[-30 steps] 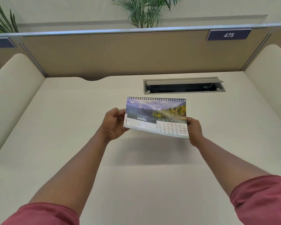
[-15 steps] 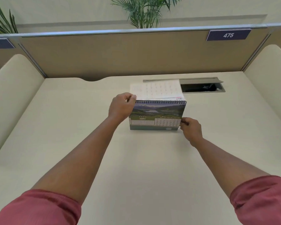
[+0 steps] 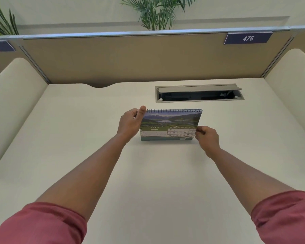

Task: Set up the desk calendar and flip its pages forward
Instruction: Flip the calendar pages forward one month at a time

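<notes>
Desk calendar [image 3: 171, 125] standing upright on the table [image 3: 95, 155], toward the far edge and just short of the open cable hatch [image 3: 199, 93], showing MAY. Left hand [image 3: 130, 123] loosely curled against its upper left corner, thumb at the spiral binding. Right hand [image 3: 207, 138] pinches its lower right edge.

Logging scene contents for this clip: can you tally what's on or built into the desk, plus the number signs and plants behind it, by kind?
Desk calendar: 1
Cable tray opening in the desk: 1
Number signs on the partition: 2
Plants behind the partition: 2
Total: 6
</notes>
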Motion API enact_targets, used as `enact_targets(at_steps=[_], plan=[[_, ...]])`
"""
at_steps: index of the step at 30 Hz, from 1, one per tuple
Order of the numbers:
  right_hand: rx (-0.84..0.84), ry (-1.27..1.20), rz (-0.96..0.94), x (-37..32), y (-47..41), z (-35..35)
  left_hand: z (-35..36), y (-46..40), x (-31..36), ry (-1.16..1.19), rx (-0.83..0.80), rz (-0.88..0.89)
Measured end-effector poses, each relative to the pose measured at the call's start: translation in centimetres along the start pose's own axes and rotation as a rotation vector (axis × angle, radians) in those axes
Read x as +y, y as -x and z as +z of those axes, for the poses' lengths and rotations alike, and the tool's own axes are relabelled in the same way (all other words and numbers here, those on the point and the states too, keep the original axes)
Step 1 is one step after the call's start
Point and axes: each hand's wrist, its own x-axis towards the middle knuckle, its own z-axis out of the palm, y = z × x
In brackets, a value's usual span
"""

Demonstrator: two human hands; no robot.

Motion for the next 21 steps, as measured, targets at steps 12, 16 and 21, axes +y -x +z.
enact_targets(at_steps=[12,16,21], plan=[[0.087,-0.031,-0.003,-0.6,1.8,0.7,3.7,2.9,-4.0,-0.050,0.113,0.004],[0.063,-0.007,-0.040,-0.5,2.6,0.8,4.1,3.5,-4.2,-0.098,0.133,0.003],[0.085,0.032,-0.116,-0.3,3.5,1.0,4.5,4.1,-4.7,-0.118,0.172,0.022]])
